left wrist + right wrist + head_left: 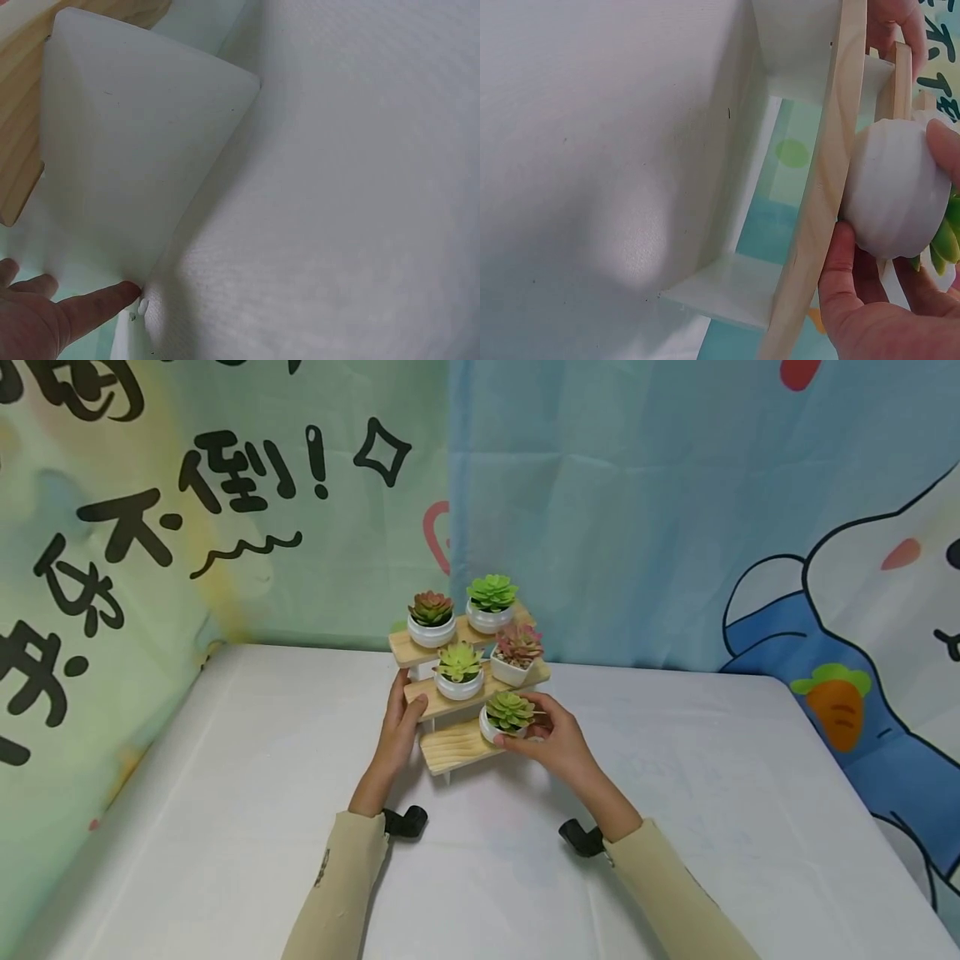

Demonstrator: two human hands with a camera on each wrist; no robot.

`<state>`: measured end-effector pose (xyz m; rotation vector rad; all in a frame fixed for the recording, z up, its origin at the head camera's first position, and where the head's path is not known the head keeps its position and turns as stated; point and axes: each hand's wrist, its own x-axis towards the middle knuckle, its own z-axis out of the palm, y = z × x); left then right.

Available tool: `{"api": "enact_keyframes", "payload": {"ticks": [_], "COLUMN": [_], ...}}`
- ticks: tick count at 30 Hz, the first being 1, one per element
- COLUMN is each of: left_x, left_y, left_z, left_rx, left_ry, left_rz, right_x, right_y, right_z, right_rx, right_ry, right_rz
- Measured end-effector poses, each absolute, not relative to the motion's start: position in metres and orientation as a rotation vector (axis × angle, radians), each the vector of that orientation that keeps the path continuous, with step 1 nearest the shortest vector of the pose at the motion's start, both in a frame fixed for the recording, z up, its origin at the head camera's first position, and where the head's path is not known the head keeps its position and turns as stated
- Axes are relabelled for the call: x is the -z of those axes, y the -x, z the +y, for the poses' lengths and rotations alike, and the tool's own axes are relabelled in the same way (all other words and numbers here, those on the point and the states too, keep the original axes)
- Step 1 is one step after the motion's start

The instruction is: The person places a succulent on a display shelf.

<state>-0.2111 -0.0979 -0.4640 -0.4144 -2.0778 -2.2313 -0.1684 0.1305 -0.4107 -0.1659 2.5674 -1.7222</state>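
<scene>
A three-tier wooden stand (450, 752) stands on a white table (225, 827). On the bottom tier sits a white pot with a green succulent (508, 717); my right hand (528, 731) grips it, thumb in front and fingers behind. In the right wrist view the thumb and fingers (836, 270) wrap the ribbed white pot (892, 187) against the shelf edge (817, 195). My left hand (405, 714) holds the left end of the middle tier, thumb on top. The left wrist view shows straight fingers (94, 304) touching the stand's white leg (127, 150).
Two potted succulents (431, 618) (491, 603) stand on the top tier, and two more (459, 671) (516, 657) on the middle tier. Printed cloth backdrops (675, 510) hang close behind and to the left. Black wrist mounts (405, 821) sit by my sleeves.
</scene>
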Motion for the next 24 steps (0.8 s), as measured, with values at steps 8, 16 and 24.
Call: {"api": "enact_keyframes", "payload": {"ticks": [8,16,24], "left_x": [0.464,0.464,0.465], "left_y": [0.211,0.211,0.208], "left_z": [-0.096,-0.096,-0.112], "left_rx": [2.237,2.223,2.199], "left_ry": [0.422,0.426,0.419], "left_rz": [-2.064,-2.093,-2.185], "right_x": [0.409,0.413,0.42], "right_y": [0.168,0.167,0.167], "right_z": [0.128,0.129,0.143], "right_rx": [1.701,1.712,1.767], "right_ry": [0.128,0.132,0.233], "right_rz": [2.576,2.572,2.448]}}
